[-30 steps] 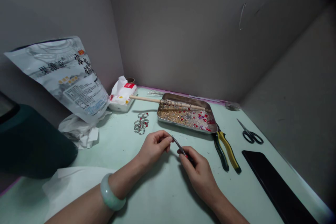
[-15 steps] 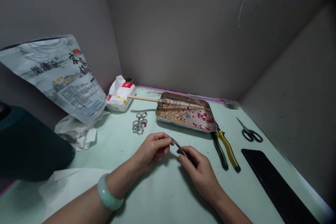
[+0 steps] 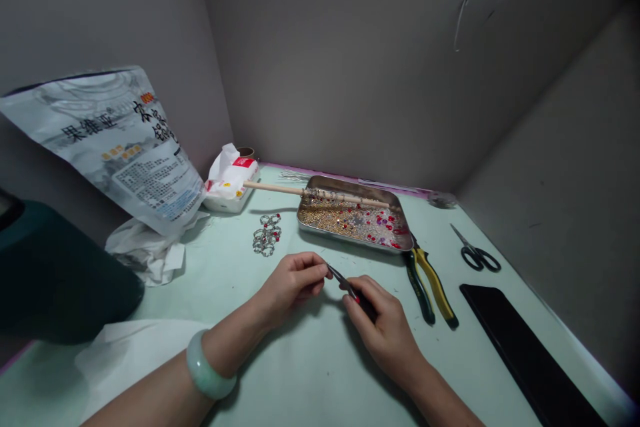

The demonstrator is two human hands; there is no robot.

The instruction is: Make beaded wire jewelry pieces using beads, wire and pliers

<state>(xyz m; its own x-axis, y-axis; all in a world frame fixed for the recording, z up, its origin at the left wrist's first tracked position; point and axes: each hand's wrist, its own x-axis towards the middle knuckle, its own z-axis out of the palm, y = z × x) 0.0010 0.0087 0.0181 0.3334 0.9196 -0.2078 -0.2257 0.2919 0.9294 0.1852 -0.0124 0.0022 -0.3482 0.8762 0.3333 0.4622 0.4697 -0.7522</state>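
My left hand (image 3: 299,283) is closed in a pinch, thumb against forefinger, on something too small to make out. At those fingertips ends the thin metal nose of small long-nose pliers (image 3: 342,279). Their dark handle, with a spot of red, is wrapped by my right hand (image 3: 381,323), and the palm hides much of it. Beyond my left hand lies a cluster of beaded rings (image 3: 267,235), silvery with red beads. A metal tray (image 3: 350,247) of gold, clear and red beads stands past both hands, with a wooden stick (image 3: 275,187) strung with beaded pieces across it.
Yellow-and-green pliers (image 3: 434,287) lean by the tray's right corner. Scissors (image 3: 479,257) and a long black object (image 3: 525,347) lie at right. At left are a tissue pack (image 3: 231,180), a standing pouch (image 3: 145,153), crumpled tissue (image 3: 147,250) and a dark green container (image 3: 65,273).
The pliers have turned slightly in my right hand, showing more of the dark handle and red spot. My right hand has shifted a little to the right; my left hand has stayed nearly still.
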